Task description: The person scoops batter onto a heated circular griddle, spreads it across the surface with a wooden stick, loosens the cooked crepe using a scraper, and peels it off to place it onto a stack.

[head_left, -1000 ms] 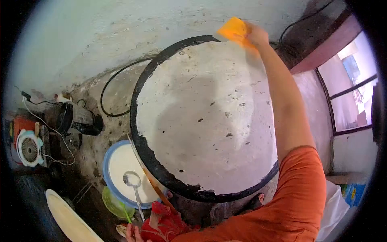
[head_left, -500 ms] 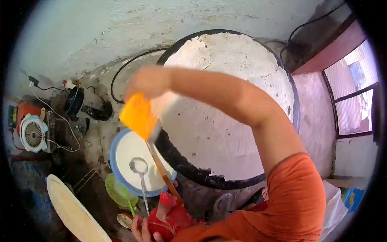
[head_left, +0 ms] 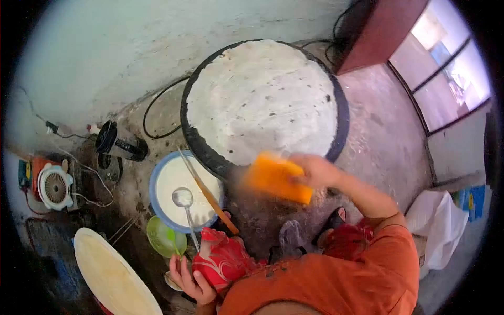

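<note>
My right hand (head_left: 319, 171) grips a flat orange scraper (head_left: 278, 181), blurred by motion, at the near edge of a large round black griddle (head_left: 342, 121). A thin white sheet of batter (head_left: 262, 105) with dark specks and ragged edges covers most of the griddle. My left hand (head_left: 190, 282) is beside my red-clothed knee, fingers spread and holding nothing. Near it is a blue basin (head_left: 153, 194) of white liquid batter, with a metal ladle (head_left: 182, 197) in it and a long wooden stick (head_left: 210, 199) lying across.
A green bowl (head_left: 156, 239) sits beside the basin. At lower left is a broad round pale sheet (head_left: 113, 273). A small fan (head_left: 54, 186) and a black cylindrical device (head_left: 128, 148) with cables stand at left. A white sack (head_left: 438, 223) lies at right.
My right hand has swung with the orange scraper from above the basin, rightward and down to the griddle's near edge. My left hand shows more fully. The view has shifted.
</note>
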`<act>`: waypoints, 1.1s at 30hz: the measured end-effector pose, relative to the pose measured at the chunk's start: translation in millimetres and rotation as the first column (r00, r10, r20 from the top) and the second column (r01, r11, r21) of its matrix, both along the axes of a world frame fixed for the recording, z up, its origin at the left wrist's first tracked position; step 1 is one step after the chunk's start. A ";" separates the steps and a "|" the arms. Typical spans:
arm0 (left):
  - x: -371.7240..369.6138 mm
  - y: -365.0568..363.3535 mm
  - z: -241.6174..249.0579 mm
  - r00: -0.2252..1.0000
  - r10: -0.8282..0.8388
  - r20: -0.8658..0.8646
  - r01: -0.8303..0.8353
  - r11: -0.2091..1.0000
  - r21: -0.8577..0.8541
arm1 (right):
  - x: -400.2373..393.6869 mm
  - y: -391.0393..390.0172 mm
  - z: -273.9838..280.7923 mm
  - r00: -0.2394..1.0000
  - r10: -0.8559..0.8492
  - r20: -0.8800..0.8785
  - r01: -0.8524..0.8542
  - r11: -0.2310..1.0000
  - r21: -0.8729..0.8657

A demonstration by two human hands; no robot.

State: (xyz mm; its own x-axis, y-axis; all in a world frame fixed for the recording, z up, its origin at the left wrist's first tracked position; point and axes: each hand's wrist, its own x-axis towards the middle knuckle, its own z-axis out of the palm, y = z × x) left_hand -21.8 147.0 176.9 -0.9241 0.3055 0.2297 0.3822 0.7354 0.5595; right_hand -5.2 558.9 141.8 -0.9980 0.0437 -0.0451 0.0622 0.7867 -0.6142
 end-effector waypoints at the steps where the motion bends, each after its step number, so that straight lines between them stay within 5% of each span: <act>1: 2.2 -0.5 -0.2 1.000 -0.025 -0.004 0.025 1.000 0.005 | 10.4 10.9 21.3 0.892 -0.434 0.125 0.449 0.881 -0.152; 2: 3.3 1.5 1.6 0.999 -0.031 0.020 0.030 0.997 0.068 | 22.8 39.6 5.6 0.759 -0.647 -0.074 0.640 0.762 -0.097; 5: 8.6 3.1 7.5 0.997 -0.073 -0.003 0.073 0.994 0.085 | 60.7 144.5 -27.7 0.438 -0.892 -0.114 0.786 0.442 -0.432; 7: 12.8 4.7 4.2 0.995 -0.103 -0.013 0.103 0.982 0.157 | 80.8 163.5 -17.3 0.239 -0.959 -0.155 0.888 0.280 -0.365; 8: 14.0 5.7 4.0 0.993 -0.116 -0.009 0.115 0.976 0.183 | 93.0 168.8 -23.7 0.233 -0.960 -0.157 0.888 0.276 -0.368; 10: 15.0 8.2 1.3 0.988 -0.149 -0.049 0.155 0.971 0.184 | 107.0 174.0 -46.0 0.211 -0.973 -0.097 0.971 0.220 -0.096; 13: 8.0 21.4 7.8 0.969 -0.215 -0.122 0.239 0.941 0.241 | 111.6 128.1 -76.6 0.216 -0.972 -0.098 0.958 0.230 -0.171; 19: -41.4 103.2 37.1 0.805 -0.496 -0.325 0.516 0.856 -0.029 | 101.0 -64.2 -33.5 0.511 -0.840 -0.183 0.723 0.535 -0.437; 20: -51.6 126.7 37.3 0.753 -0.573 -0.324 0.589 0.806 -0.057 | 98.3 -70.7 -50.4 0.551 -0.833 -0.056 0.763 0.529 -0.372; 25: -80.2 230.7 -1.8 0.634 -0.750 -0.190 0.654 0.651 -0.385 | 93.6 -76.5 -47.1 0.564 -0.818 -0.114 0.712 0.552 -0.435; 29: -104.0 276.3 -55.1 0.653 -0.732 -0.194 0.607 0.659 -0.445 | 95.5 -67.2 -49.0 0.556 -0.824 -0.112 0.745 0.554 -0.373; 33: -121.1 294.4 -36.5 0.698 -0.666 -0.262 0.572 0.739 -0.355 | 100.1 -69.6 -39.4 0.610 -0.791 -0.054 0.735 0.589 -0.336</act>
